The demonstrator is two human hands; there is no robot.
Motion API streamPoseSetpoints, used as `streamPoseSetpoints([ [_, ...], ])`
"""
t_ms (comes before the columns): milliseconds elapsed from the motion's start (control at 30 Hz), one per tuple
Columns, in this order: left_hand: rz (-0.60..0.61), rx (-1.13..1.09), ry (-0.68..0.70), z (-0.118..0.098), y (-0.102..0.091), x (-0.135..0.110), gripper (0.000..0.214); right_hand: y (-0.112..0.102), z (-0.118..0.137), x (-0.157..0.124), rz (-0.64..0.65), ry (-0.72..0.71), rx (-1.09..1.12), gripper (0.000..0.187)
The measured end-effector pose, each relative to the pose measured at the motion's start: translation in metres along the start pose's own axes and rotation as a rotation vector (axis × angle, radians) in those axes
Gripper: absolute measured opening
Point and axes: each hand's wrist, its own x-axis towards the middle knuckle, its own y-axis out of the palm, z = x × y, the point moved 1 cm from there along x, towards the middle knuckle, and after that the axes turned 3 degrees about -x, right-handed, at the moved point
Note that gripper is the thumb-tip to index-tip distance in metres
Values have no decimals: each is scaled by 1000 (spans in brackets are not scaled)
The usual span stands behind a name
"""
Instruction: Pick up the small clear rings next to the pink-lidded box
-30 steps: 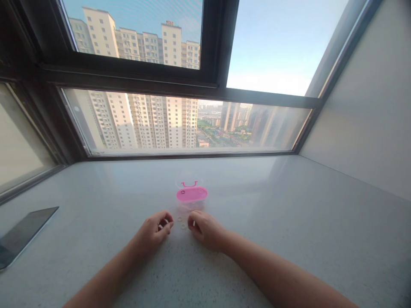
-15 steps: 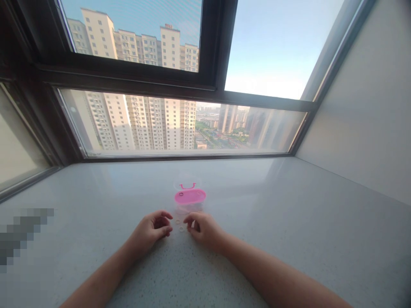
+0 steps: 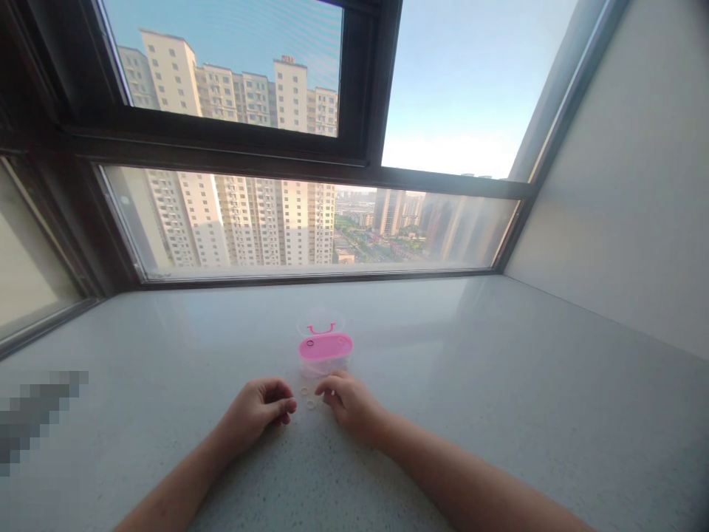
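Observation:
A small pink oval box (image 3: 325, 347) with a clear lid raised behind it stands on the pale stone sill (image 3: 470, 384). Just in front of it lie two tiny clear rings (image 3: 308, 397). My left hand (image 3: 258, 411) rests on the sill left of the rings, fingers curled in with thumb against forefinger. My right hand (image 3: 348, 400) rests to the right of the rings, fingertips pinched together near them. Whether either hand holds a ring is too small to make out.
A blurred-out flat object (image 3: 33, 414) lies at the sill's left edge. Dark window frames (image 3: 310, 162) run along the back, and a plain wall (image 3: 625, 222) rises on the right.
Both hands have stayed beside the rings; the left fingers have curled tighter, and the right fingertips have shifted slightly toward the rings. The view has tilted a little.

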Motion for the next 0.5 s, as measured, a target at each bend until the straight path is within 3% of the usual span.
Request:
streamPoseSetpoints([
  [500,-20,60,-18,-6,1,-1,20,1,-1,0,-39,124,160,13],
])
